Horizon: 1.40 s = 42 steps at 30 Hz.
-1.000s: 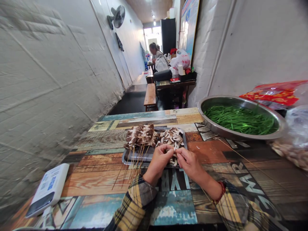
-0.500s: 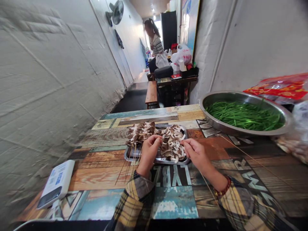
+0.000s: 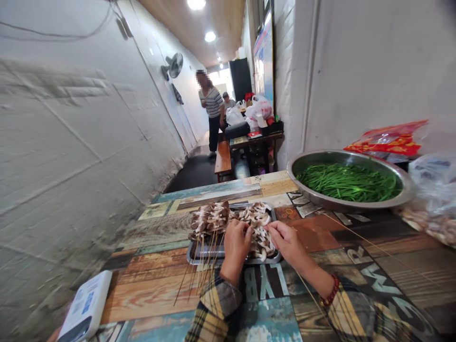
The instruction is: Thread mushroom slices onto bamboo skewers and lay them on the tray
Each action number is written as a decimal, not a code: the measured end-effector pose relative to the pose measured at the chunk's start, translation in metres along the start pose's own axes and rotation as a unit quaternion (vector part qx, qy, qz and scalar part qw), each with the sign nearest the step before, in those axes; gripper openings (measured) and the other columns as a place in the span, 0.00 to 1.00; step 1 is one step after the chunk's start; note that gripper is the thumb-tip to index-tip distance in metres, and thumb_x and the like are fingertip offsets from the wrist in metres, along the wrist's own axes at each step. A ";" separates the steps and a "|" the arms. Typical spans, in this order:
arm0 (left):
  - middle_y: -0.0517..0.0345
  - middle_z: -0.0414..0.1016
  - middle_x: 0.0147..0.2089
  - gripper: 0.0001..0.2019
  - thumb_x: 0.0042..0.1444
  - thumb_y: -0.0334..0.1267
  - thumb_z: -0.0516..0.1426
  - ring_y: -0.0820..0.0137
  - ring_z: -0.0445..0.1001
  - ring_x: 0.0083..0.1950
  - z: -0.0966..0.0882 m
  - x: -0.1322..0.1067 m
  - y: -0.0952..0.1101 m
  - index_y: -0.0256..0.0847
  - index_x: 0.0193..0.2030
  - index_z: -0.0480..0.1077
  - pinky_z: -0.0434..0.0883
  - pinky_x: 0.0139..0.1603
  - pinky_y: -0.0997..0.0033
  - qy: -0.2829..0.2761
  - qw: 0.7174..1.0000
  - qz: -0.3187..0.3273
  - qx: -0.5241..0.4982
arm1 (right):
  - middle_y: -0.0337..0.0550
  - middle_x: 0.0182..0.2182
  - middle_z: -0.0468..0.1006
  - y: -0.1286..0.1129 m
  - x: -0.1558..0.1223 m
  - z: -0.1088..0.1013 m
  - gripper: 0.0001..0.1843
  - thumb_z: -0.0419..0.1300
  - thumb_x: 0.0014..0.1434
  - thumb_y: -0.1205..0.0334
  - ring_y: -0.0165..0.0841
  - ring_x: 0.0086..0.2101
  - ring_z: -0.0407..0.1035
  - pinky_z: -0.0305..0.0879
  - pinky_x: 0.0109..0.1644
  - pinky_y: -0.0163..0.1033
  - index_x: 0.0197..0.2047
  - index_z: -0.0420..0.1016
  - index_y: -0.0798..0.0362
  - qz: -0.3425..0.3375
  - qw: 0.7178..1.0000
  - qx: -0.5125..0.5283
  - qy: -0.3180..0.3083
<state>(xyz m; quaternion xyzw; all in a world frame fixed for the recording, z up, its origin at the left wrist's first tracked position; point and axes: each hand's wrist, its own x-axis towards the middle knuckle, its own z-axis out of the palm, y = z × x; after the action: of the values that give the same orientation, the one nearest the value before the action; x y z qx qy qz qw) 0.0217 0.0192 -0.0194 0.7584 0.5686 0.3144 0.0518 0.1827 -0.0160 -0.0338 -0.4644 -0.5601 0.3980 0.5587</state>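
Observation:
A metal tray holds a heap of loose brownish-white mushrooms on its right and several threaded mushroom skewers on its left, their thin sticks jutting over the front rim. My left hand reaches over the tray with bent fingers at the loose mushrooms; its fingertips are closed together and partly hidden, so what they pinch is unclear. At the tray's right edge, my right hand pinches a bamboo skewer, which runs back beneath the palm and forearm. The skewer's tip is by the mushrooms.
A steel basin of green chives stands at the right, beside plastic bags. Another stick lies on the patterned table. A white box-shaped device is front left. Beyond are a bench and a standing person.
The view has tilted upward. My left hand has moved right and turned its fingers down onto the loose mushrooms. My right hand keeps the skewer. The person behind has straightened and faces this way.

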 end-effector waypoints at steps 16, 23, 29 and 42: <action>0.63 0.67 0.25 0.09 0.47 0.40 0.62 0.77 0.63 0.24 -0.004 0.001 0.007 0.38 0.31 0.70 0.59 0.26 0.77 -0.001 0.895 -0.151 -0.419 | 0.31 0.16 0.60 -0.005 -0.003 -0.003 0.19 0.51 0.63 0.50 0.26 0.18 0.56 0.53 0.23 0.31 0.36 0.73 0.57 -0.014 1.000 -0.024 -0.010; 0.61 0.71 0.26 0.13 0.41 0.41 0.67 0.78 0.68 0.25 -0.011 0.000 0.008 0.36 0.30 0.72 0.65 0.26 0.78 -0.037 0.759 -0.249 -0.600 | 0.30 0.17 0.59 -0.008 -0.012 0.001 0.19 0.50 0.64 0.50 0.25 0.18 0.54 0.51 0.22 0.31 0.39 0.72 0.57 0.002 0.998 0.002 -0.064; 0.58 0.73 0.31 0.12 0.40 0.38 0.67 0.74 0.73 0.32 -0.019 0.001 0.013 0.35 0.27 0.71 0.70 0.33 0.75 -0.039 0.689 -0.266 -0.673 | 0.31 0.16 0.61 -0.015 -0.017 0.004 0.17 0.50 0.64 0.52 0.26 0.18 0.56 0.53 0.22 0.31 0.36 0.73 0.56 -0.013 0.994 -0.041 -0.105; 0.62 0.72 0.27 0.15 0.40 0.40 0.69 0.78 0.70 0.27 -0.021 -0.001 0.016 0.36 0.34 0.73 0.68 0.29 0.78 -0.032 0.691 -0.281 -0.666 | 0.32 0.17 0.63 -0.013 -0.017 0.004 0.17 0.50 0.64 0.52 0.26 0.18 0.58 0.55 0.24 0.31 0.36 0.73 0.55 -0.025 0.992 -0.075 -0.099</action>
<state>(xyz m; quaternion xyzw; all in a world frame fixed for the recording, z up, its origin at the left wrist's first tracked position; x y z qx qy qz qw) 0.0233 0.0072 0.0041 0.3396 0.3949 0.5568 0.6471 0.1769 -0.0351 -0.0256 -0.4494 -0.6524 0.3850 0.4735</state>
